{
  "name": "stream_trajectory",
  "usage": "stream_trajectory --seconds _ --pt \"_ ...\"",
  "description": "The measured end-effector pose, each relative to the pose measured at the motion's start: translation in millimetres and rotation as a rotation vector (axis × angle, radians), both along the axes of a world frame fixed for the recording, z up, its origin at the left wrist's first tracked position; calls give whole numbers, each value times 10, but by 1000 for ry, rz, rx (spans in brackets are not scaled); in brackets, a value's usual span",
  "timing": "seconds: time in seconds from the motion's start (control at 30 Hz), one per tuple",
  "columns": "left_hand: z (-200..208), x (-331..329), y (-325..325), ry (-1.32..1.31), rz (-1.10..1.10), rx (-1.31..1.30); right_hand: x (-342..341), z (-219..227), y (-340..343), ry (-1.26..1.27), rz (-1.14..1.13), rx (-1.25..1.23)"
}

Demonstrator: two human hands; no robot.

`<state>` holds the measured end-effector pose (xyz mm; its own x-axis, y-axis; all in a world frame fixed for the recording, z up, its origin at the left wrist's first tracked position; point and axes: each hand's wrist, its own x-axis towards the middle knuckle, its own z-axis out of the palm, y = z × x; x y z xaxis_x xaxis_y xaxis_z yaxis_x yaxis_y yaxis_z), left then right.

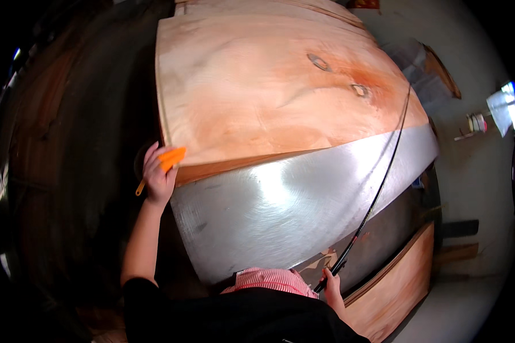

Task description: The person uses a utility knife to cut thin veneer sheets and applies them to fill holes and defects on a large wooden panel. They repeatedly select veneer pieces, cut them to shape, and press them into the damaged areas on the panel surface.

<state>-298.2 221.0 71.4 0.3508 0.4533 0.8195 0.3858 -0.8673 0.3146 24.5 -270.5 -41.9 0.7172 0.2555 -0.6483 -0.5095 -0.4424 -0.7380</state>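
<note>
The broad, pale orange-tan sheet of thin wood lies ahead of both our hands, its near left corner right beside our left hand. Two dark-ringed knots mark its surface, well beyond the right hand. We judge it light for its breadth, springy across the middle, easy to split along the grain or at the knots, with a dry face that should slide little. The best hold looks to be that near left corner, with a second along the near edge, flat fingers and no sharp bending.

Our left hand is closed around a flat orange plastic scraper, its blade at the corner; we cannot tell whether any fingertip also pinches the wood. Our right hand, lower and nearer our body, grips the thick end of a long, thin black rod that slants away over the sheet's right side.

Between the hands and the sheet, a reddish-brown wooden layer shows under its near edge, above a shiny silver metal tabletop. Beside the right hand, a tan wooden panel leans low.
</note>
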Motion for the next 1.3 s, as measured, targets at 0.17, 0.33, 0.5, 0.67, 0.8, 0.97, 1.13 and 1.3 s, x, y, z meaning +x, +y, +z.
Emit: stream_trajectory --seconds 0.17,0.33,0.5,0.67,0.8,0.97,1.13,1.3 --pt "-10 -23 -785 111 -109 -42 11 -66 -88 -30 -39 53" --pt "-484 -330 -1554 299 -232 -215 17 -271 -76 17 -75 253" --pt "-1454 -622 -2383 627 -510 -413 2 -204 -238 118 -168 448" --pt "-1982 -424 -2843 975 -669 -745 25 -243 -350 210 -213 633" --pt "-1884 -45 -3044 1400 -602 -898 171 -303 -630 268 -203 693" --pt "-2001 1002 -3225 1143 -626 -1034 479 -421 -692 162 56 563" --pt "-1783 2489 -4017 329 -793 -1932 866 -26 -589 -137 907 263" --pt "-2167 2716 -3532 546 -411 -1782 1592 -323 -1115 -566 954 18"
